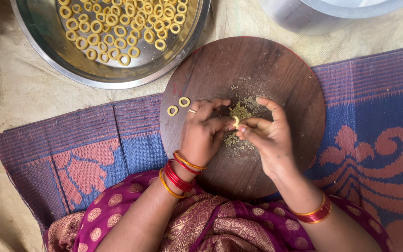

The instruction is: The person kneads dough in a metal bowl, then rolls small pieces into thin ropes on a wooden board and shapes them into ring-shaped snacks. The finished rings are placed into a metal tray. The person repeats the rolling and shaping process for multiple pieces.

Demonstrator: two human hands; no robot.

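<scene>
Both hands meet over the middle of the round wooden board [276, 70], and between them sits a short strip of pale dough [235, 121]: the left hand [201, 135] has its fingers [213, 106] curled in and pinching one end, while the right hand [267, 135] closes thumb and forefinger on the other end, its index finger arched above. The strip is small and mostly hidden by the fingertips, so whether its ends already touch cannot be told. Just beyond the fingers lies a loose heap of crumbly dough [240, 112], and a scatter of crumbs spreads under them. To the left of the left-hand fingers, close but apart, two finished rings [178, 106] rest on the board; farther off past them the steel tray [38, 44] holds many more. The likeliest trouble, as I judge it, is the strip cracking or snapping if the dough is as dry as the crumbs suggest, or the joint failing to seal under too light a pinch. Too hard a squeeze would flatten it out of round. A sweep of the left wrist could also nudge or crush the two rings nearby.
</scene>
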